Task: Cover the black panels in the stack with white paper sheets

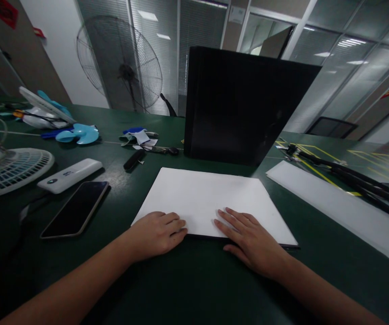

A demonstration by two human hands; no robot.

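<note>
A white sheet of paper [201, 192] lies on the green table, with a dark edge showing beneath its near and right sides. On its near left edge rests my left hand [159, 232], palm down, fingers close together and slightly bent; its thumb is hidden. My right hand [245, 239] lies flat on the near right part of the paper. Its fingers are stretched out and a little apart, and the thumb sits just off the near edge. Neither hand visibly lifts anything.
Behind the paper stands a large black box-shaped object [242, 108]. To the left lie a phone [76, 210], a white power bank [71, 175], a fan grille [21, 171] and blue fan blades [78, 134]. A white strip [336, 207] and black cables [353, 174] lie right.
</note>
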